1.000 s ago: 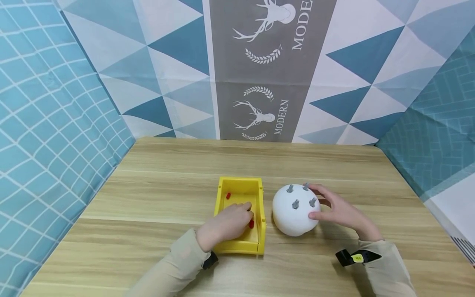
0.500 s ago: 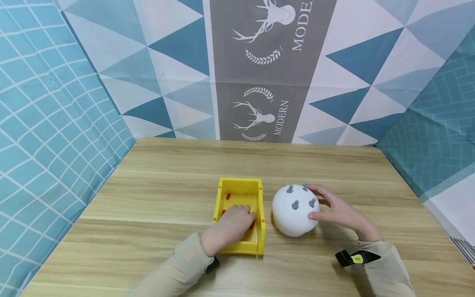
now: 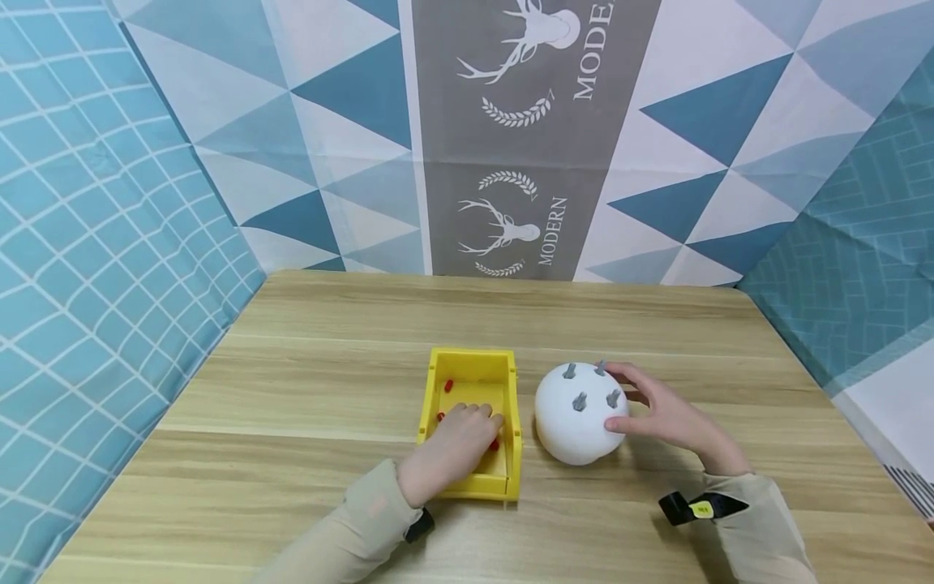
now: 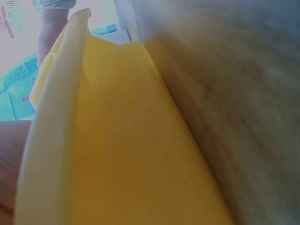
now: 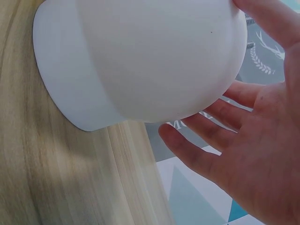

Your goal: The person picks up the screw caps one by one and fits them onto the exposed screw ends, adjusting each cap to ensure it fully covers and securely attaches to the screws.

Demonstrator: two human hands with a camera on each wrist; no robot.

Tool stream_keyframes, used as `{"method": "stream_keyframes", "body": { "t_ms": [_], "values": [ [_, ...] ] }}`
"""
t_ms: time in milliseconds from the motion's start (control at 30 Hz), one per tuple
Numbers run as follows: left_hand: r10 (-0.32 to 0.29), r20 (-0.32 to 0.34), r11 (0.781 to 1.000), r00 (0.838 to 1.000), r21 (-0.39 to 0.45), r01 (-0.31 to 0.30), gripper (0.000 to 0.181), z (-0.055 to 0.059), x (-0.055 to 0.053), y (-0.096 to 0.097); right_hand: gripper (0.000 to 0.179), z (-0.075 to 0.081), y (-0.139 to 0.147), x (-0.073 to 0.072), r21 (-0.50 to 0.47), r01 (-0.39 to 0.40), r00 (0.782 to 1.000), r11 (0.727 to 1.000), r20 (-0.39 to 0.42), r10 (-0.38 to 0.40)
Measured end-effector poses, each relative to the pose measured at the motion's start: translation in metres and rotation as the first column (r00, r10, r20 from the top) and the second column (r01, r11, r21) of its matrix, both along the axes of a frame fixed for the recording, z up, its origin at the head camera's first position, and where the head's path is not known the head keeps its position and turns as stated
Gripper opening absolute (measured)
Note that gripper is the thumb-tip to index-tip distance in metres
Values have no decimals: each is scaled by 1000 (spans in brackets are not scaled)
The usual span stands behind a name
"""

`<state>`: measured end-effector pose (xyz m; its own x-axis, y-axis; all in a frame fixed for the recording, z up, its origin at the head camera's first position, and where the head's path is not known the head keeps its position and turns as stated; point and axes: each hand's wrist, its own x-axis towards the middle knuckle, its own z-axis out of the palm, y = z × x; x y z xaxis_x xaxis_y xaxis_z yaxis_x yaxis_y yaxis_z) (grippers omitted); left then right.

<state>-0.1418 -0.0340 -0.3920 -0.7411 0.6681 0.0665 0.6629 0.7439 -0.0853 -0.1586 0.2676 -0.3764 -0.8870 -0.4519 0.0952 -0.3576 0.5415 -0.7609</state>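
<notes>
My left hand (image 3: pixel 454 444) reaches into a yellow open box (image 3: pixel 474 365) with its fingers bent downward. Its fingertips are hidden, so whether they pinch anything cannot be seen. Small red pieces (image 3: pixel 448 385) lie on the box floor, some partly behind the hand. In the left wrist view, the box's yellow wall (image 4: pixel 122 126) fills the middle. Right of the box stands a white dome-shaped object (image 3: pixel 567 430) with several grey screw-like pegs (image 3: pixel 580 401) on top. My right hand (image 3: pixel 667 414) holds its right side, thumb in front and fingers behind; the right wrist view shows fingers against the smooth dome (image 5: pixel 164 61).
A wooden tabletop (image 3: pixel 321 381) lies under everything. Patterned cloth (image 3: pixel 503 138) hangs behind the far edge, with blue tiled-pattern cloth (image 3: pixel 95 203) along the left. A black wrist camera (image 3: pixel 679 507) sits at the right sleeve.
My left hand has shifted slightly right and away from me inside the box, uncovering another red piece at its left. The right hand and the white dome stay nearly still.
</notes>
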Motion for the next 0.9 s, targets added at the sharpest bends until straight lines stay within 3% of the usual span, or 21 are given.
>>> {"method": "stream_keyframes", "body": {
  "t_ms": [133,400,667,900],
  "values": [
    [-1,4,1000,1000,1,1,15,0,0,-1,67,0,-1,0,-7,-5,1000,1000,1,5],
    [-1,-66,1000,998,3,1,4,2,2,-6,67,0,-2,1,-19,-12,1000,1000,16,12],
    [8,-69,1000,998,13,-7,8,19,6,-8,68,0,-2,1,-12,-3,1000,1000,9,4],
    [-7,-117,1000,993,-6,7,8,33,7,-11,68,-1,-1,0,-15,0,1000,1000,4,0]
  ]
}}
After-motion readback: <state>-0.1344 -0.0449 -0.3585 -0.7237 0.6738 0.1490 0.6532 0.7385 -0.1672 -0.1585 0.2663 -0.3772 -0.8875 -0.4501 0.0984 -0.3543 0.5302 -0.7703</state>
